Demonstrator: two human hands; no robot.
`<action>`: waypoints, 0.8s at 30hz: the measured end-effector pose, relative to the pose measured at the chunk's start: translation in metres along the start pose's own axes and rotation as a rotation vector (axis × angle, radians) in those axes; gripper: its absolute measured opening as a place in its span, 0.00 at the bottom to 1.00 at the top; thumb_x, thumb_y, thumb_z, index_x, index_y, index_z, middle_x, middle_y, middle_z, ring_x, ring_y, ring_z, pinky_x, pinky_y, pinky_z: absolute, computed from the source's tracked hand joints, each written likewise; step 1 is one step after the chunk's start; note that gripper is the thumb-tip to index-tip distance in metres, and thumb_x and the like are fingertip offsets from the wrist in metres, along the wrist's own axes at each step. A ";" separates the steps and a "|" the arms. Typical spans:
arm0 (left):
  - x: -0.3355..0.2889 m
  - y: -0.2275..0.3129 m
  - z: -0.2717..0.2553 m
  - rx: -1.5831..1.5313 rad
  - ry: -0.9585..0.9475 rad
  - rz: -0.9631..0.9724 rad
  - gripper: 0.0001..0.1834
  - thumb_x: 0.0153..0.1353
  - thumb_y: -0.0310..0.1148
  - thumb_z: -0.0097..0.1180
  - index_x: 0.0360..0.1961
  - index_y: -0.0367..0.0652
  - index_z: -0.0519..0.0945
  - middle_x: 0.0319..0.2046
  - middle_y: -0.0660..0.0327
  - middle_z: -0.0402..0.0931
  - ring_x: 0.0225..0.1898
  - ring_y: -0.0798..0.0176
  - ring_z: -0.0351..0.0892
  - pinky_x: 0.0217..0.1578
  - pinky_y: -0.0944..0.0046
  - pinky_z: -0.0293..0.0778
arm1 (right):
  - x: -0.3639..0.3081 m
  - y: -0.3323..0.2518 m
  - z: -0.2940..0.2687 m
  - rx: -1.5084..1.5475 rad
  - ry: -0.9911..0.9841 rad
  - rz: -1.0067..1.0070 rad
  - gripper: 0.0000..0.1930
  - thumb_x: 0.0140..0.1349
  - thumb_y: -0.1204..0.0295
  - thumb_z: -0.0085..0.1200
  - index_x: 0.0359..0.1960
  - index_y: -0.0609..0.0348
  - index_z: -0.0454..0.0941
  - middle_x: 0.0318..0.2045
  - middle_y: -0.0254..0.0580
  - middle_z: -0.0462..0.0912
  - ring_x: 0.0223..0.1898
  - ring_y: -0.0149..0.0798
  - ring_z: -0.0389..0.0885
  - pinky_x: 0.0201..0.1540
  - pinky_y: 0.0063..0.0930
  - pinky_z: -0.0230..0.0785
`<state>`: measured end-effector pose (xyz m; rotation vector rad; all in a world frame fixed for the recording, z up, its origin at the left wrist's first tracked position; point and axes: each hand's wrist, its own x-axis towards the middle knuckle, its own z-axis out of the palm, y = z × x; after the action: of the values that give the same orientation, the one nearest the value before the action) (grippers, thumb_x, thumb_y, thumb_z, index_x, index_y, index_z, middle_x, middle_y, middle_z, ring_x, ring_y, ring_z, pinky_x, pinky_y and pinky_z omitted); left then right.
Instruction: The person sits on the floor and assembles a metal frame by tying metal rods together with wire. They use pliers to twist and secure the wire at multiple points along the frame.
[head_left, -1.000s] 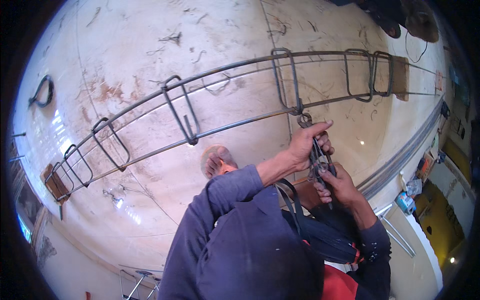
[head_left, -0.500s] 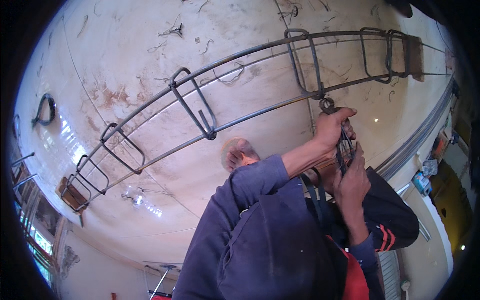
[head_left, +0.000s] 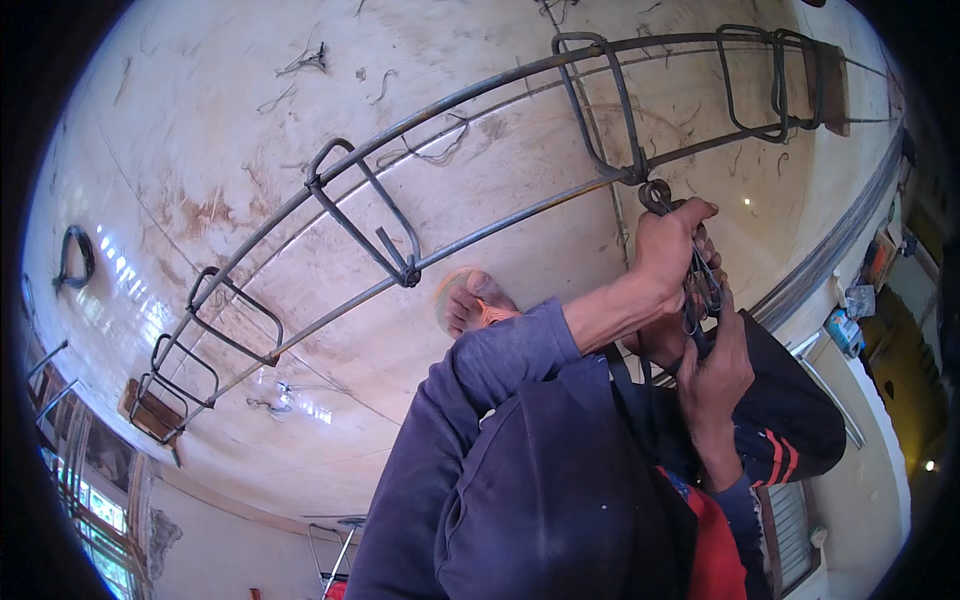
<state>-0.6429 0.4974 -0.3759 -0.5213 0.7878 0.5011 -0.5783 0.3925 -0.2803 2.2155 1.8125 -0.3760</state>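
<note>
Near a stirrup joint of a long reinforcing-bar cage (head_left: 520, 222), my left hand (head_left: 665, 248) is closed round dark pincers (head_left: 655, 193). Their rounded head points up at the lower bar; I cannot tell whether it touches. Just below, my right hand (head_left: 716, 378) is closed on a bundle of thin dark tie wire (head_left: 704, 300), its loops rising toward the left hand. Part of the pincers' handles is hidden by the fingers. Rectangular stirrups (head_left: 600, 110) link the cage's bars at intervals.
Wooden blocks (head_left: 150, 410) (head_left: 826, 88) sit at the cage's ends. Wire scraps (head_left: 308, 60) and a dark wire coil (head_left: 75, 257) lie on the pale tiled floor (head_left: 330, 220). My sandalled foot (head_left: 475, 302) stands below the cage. Long rods (head_left: 825, 250) run along the right.
The cage sits slightly higher in the picture as the view shifts. My right hand and the wire bundle have moved slightly right, and the wire loops show more. Both hands keep their grip.
</note>
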 end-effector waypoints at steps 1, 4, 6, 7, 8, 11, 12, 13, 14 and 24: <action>-0.003 0.002 0.002 -0.025 0.011 -0.038 0.08 0.58 0.30 0.54 0.33 0.34 0.77 0.15 0.65 0.62 0.16 0.66 0.64 0.21 0.60 0.69 | -0.002 0.000 -0.004 0.029 0.002 -0.033 0.39 0.45 0.80 0.58 0.64 0.65 0.59 0.43 0.59 0.76 0.40 0.61 0.79 0.40 0.45 0.73; -0.006 0.007 0.004 -0.028 0.024 -0.052 0.10 0.59 0.31 0.53 0.35 0.33 0.77 0.15 0.65 0.61 0.16 0.66 0.63 0.20 0.60 0.68 | 0.004 0.009 -0.009 0.025 -0.222 0.045 0.40 0.44 0.81 0.59 0.64 0.66 0.60 0.42 0.62 0.76 0.38 0.61 0.79 0.39 0.46 0.73; 0.006 -0.002 -0.001 0.012 -0.012 -0.012 0.11 0.60 0.33 0.53 0.36 0.33 0.76 0.16 0.65 0.62 0.17 0.66 0.65 0.21 0.61 0.69 | 0.010 0.018 -0.013 0.085 -0.249 0.008 0.38 0.46 0.80 0.58 0.63 0.66 0.60 0.39 0.63 0.77 0.36 0.62 0.79 0.37 0.47 0.73; 0.007 -0.001 0.001 0.030 -0.034 0.025 0.12 0.60 0.33 0.53 0.36 0.33 0.76 0.17 0.64 0.63 0.17 0.65 0.66 0.21 0.61 0.70 | 0.013 0.024 -0.013 0.117 -0.254 -0.024 0.37 0.47 0.80 0.58 0.63 0.66 0.60 0.37 0.64 0.78 0.35 0.62 0.80 0.36 0.48 0.73; 0.006 0.000 0.002 0.048 -0.016 -0.011 0.12 0.60 0.34 0.53 0.36 0.33 0.76 0.18 0.64 0.64 0.17 0.64 0.66 0.21 0.62 0.71 | 0.015 0.024 -0.017 0.148 -0.319 0.003 0.36 0.49 0.79 0.57 0.63 0.66 0.60 0.36 0.64 0.78 0.36 0.63 0.79 0.36 0.47 0.72; -0.002 0.005 0.002 0.055 0.009 -0.112 0.12 0.61 0.35 0.54 0.36 0.34 0.76 0.21 0.62 0.68 0.20 0.63 0.70 0.24 0.61 0.74 | 0.024 0.022 -0.029 0.273 -0.456 0.036 0.29 0.57 0.77 0.54 0.61 0.66 0.61 0.30 0.60 0.79 0.33 0.61 0.79 0.32 0.43 0.71; -0.001 0.005 0.001 0.023 -0.006 -0.138 0.12 0.61 0.36 0.55 0.36 0.35 0.76 0.22 0.61 0.69 0.22 0.62 0.72 0.26 0.61 0.75 | 0.028 0.024 -0.030 0.332 -0.461 0.014 0.25 0.60 0.75 0.53 0.59 0.65 0.63 0.26 0.57 0.79 0.29 0.58 0.79 0.29 0.40 0.70; -0.002 0.006 -0.001 -0.007 -0.019 -0.164 0.12 0.61 0.37 0.56 0.36 0.36 0.76 0.23 0.61 0.71 0.23 0.62 0.74 0.27 0.60 0.76 | 0.032 0.022 -0.032 0.394 -0.465 -0.009 0.21 0.63 0.73 0.51 0.57 0.64 0.65 0.23 0.53 0.78 0.26 0.54 0.79 0.26 0.37 0.69; 0.004 0.003 -0.008 -0.029 -0.081 -0.111 0.12 0.61 0.38 0.57 0.35 0.38 0.76 0.24 0.61 0.71 0.26 0.62 0.75 0.30 0.59 0.76 | 0.036 0.021 -0.035 0.589 -0.613 0.264 0.18 0.64 0.72 0.50 0.55 0.63 0.67 0.21 0.47 0.76 0.22 0.48 0.76 0.23 0.33 0.66; 0.007 0.000 -0.020 -0.282 -0.348 -0.026 0.12 0.59 0.42 0.60 0.26 0.49 0.73 0.21 0.67 0.70 0.30 0.64 0.74 0.37 0.60 0.72 | 0.032 0.044 -0.014 1.856 -1.242 0.934 0.14 0.68 0.61 0.47 0.45 0.59 0.71 0.17 0.25 0.57 0.12 0.19 0.50 0.13 0.16 0.42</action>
<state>-0.6493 0.4867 -0.3934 -0.6818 0.3784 0.6627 -0.5284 0.4180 -0.2765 1.8264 -0.7298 -2.8399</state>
